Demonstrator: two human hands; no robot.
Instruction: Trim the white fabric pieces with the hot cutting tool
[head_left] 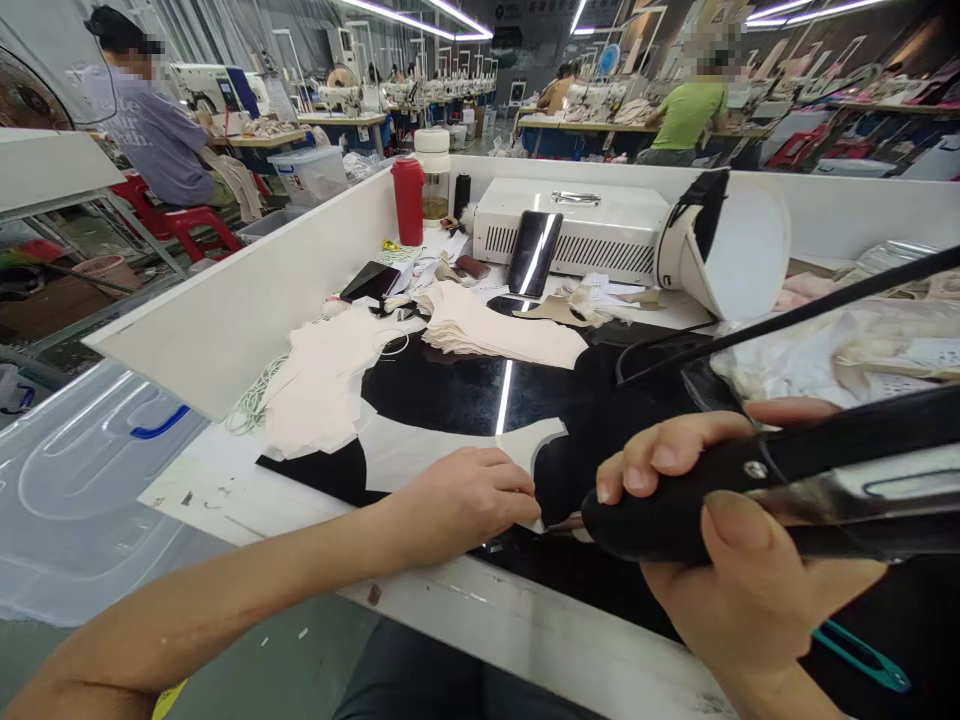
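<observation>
My left hand (471,500) is closed at the near right corner of a white cut piece (420,452), fingers bent down onto its edge. This curved piece lies flat on a glossy black surface (442,395). My right hand (750,560) grips a thick black handheld tool (667,510) with a silver metal strip along its side. A narrow metal tip at the tool's front points at the corner under my left fingertips. Whether the tip touches the piece I cannot tell. Behind lie a fanned stack of cream cut pieces (495,325) and another pale pile (315,380).
A white vented box (570,225) stands at the back with a phone (535,250) leaning on it. A red bottle (407,200), a second phone (370,282) and a white lampshade-like cone (750,245) are nearby. A black rod or cable (787,325) crosses the right side.
</observation>
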